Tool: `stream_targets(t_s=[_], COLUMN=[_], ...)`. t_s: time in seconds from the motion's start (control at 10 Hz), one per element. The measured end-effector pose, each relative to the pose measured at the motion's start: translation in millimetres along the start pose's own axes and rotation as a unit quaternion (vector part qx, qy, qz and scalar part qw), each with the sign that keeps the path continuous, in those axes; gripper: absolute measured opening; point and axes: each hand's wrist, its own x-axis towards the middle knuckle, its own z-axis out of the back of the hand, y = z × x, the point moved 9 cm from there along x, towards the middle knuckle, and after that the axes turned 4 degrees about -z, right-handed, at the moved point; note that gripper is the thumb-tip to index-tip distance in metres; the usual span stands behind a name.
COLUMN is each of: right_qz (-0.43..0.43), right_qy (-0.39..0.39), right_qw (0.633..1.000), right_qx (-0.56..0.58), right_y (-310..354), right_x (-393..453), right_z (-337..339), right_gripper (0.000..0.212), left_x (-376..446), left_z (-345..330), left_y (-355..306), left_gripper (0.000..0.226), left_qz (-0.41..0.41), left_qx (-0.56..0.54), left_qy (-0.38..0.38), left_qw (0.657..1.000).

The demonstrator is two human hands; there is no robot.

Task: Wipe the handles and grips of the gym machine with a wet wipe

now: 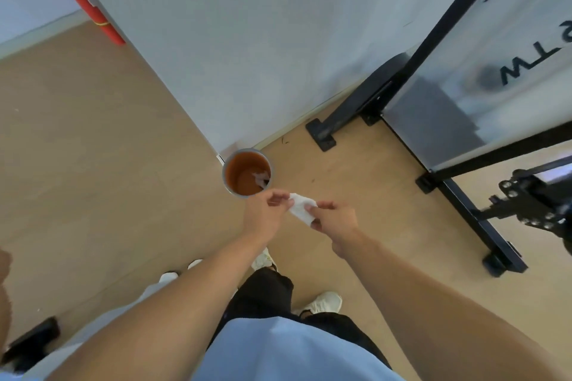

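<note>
Head view, looking steeply down at the floor. Both bare arms reach forward over a tan wood-look floor (93,133). A white wet wipe (301,208), crumpled, is held between the two hands in front of the body. The left hand (266,213) pinches the wipe's left end with thumb and fingertips curled onto it. The right hand (335,221) grips the wipe's right end, fingers curled round it; part of the wipe is hidden under those fingers.

Just beyond the hands, a round bin (246,172) with a metal rim and an orange-brown inside stands on the floor at the corner of a white wall (247,40). A small pale scrap lies inside the bin. The wipe is near the bin's rim but apart from it.

To the right stands the gym machine (433,40): black frame posts, bolted feet on the floor, and a frosted panel with dark lettering. A black pulley bracket (526,204) juts in at the right edge, well apart from the wipe.

A red fire extinguisher (89,6) leans by the wall, upper left. White shoes (325,301) and dark trousers show below.
</note>
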Motion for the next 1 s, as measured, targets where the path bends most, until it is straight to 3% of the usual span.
stream_targets(t_s=[0.1, 0.3, 0.5, 0.7, 0.9, 1.0], right_qz=[-0.033, -0.034, -0.032, -0.061, -0.094, -0.105], right_qy=[0.077, 0.133, 0.101, 0.054, 0.059, 0.104], right_qw=[0.995, 0.990, 0.994, 0.987, 0.988, 0.980], right_qx=[0.059, 0.042, -0.023, -0.139, -0.109, -0.133], right_y=[12.0, 36.8, 41.9, 24.1, -6.9, -15.7], right_x=[10.5, 45.6, 105.2, 200.6, 278.4, 298.0], right_z=[-53.9, -126.7, -149.6, -174.1, -221.0, -240.0], right_gripper=[0.023, 0.018, 0.010, 0.018, 0.009, 0.019], left_x=[25.7, 72.5, 106.9, 148.3, 178.9, 183.8], left_z=[18.8, 42.1, 61.2, 78.2, 80.7, 77.0], left_y=[3.6, 14.9, 70.3, 138.7, 208.4, 235.8], left_gripper=[0.008, 0.009, 0.034, 0.024, 0.026, 0.038], left_qz=[-0.010, -0.023, 0.087, 0.181, 0.217, 0.231], left_qx=[0.019, 0.018, 0.003, -0.038, -0.075, -0.125], left_qy=[0.013, 0.039, -0.004, -0.087, -0.096, -0.097], left_qw=[1.000, 0.999, 0.996, 0.979, 0.969, 0.960])
